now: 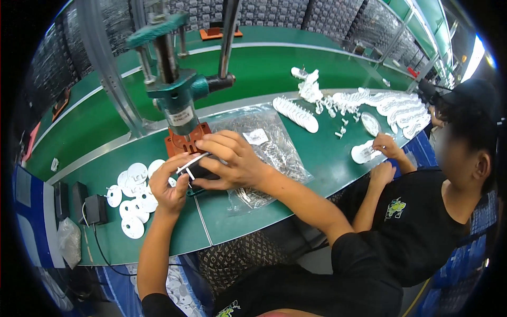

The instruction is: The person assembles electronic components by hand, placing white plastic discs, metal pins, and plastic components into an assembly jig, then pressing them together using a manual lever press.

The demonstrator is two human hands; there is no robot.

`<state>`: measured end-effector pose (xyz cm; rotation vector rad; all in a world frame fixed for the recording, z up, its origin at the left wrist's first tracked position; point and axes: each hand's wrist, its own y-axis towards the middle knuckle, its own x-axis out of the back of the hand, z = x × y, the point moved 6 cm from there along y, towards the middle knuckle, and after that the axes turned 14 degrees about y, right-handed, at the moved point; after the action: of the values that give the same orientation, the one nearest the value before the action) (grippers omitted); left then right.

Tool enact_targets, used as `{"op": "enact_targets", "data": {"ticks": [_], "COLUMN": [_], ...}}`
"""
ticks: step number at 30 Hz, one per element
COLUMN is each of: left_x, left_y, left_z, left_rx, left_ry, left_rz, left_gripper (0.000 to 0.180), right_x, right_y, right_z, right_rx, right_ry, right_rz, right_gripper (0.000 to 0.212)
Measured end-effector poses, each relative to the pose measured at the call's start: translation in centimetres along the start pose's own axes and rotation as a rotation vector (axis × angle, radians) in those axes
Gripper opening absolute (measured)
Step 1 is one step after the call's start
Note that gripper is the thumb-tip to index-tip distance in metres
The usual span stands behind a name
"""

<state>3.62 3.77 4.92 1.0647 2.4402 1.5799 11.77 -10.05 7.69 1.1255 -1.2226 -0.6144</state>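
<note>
Just in front of the green lever press (179, 100), my two hands are together around a white plastic part (191, 161) seen edge-on. My left hand (171, 185) pinches it between thumb and fingers. My right hand (232, 161) curls over it from the other side, with a dark block-like piece (203, 168) under its fingers. Whether the white part and the dark piece are joined, I cannot tell. Behind my fingertips is the press's orange-red fixture (187, 138), partly hidden by them.
White discs (133, 227) lie left of my hands, beside black power adapters (96, 210). A clear bag of metal pins (274, 153) lies to the right. Beyond it are a row of white discs (296, 114) and many small white parts (404, 113). A co-worker (422, 211) handles parts at right.
</note>
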Motion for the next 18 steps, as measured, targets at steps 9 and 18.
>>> {"op": "enact_targets", "data": {"ticks": [9, 18], "left_x": [1.4, 6.5], "left_y": [1.7, -0.6], "left_z": [-1.0, 8.7], "left_rx": [0.013, 0.337], "left_ry": [0.179, 1.231], "left_rz": [0.017, 0.645], "left_gripper": [0.021, 0.047], "right_x": [6.3, 22.4], "right_y": [0.9, -10.2], "right_z": [-4.2, -13.7], "right_rx": [-0.311, -1.457], "right_ry": [0.027, -0.768], "right_rz": [-0.198, 0.117], "right_gripper": [0.054, 0.067]}}
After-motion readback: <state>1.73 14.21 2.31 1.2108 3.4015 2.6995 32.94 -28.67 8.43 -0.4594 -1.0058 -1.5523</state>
